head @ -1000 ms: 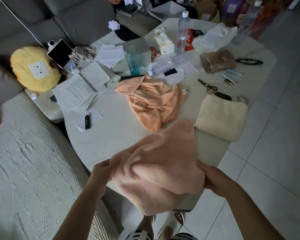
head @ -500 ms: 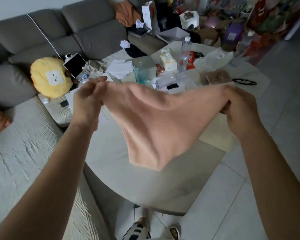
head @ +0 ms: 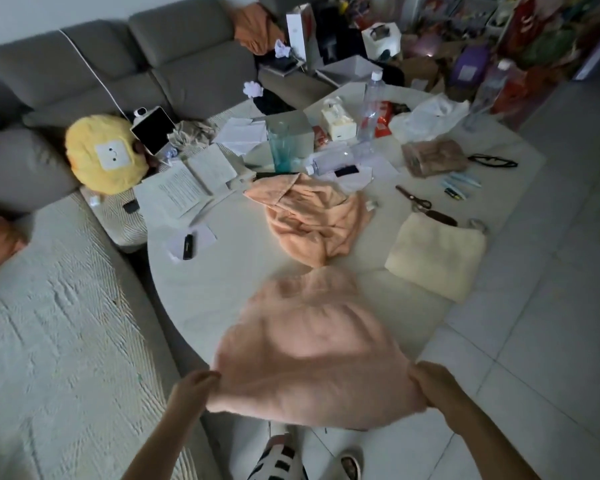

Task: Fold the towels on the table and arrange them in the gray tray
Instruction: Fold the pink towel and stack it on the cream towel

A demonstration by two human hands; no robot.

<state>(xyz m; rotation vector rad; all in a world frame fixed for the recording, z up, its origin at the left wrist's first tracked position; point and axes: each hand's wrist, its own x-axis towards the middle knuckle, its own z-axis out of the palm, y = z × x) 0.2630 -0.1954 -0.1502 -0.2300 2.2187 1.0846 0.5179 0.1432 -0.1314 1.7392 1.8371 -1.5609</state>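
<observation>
**Pink towel stretched between both hands at the table's near edge**

The pink towel (head: 312,355), motion-blurred, hangs spread between the left hand (head: 193,388) and right hand (head: 430,384), each pinching a near corner. Its long axis runs left to right; its far part narrows toward the table (head: 229,289) centre. Beyond lie a crumpled orange towel (head: 312,220) and a folded cream towel (head: 437,254). A grey sofa (head: 125,71) stands behind.

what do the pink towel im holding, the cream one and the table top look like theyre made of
Pink towel: soft fabric, probably terry or microfibre; it drapes limply, matte, though blurred. Cream towel: thick plush cloth, with a fuzzy matte surface and rounded folded edges. Table: hard, smooth and pale, perhaps stone or laminate; it has a faint sheen.
</observation>
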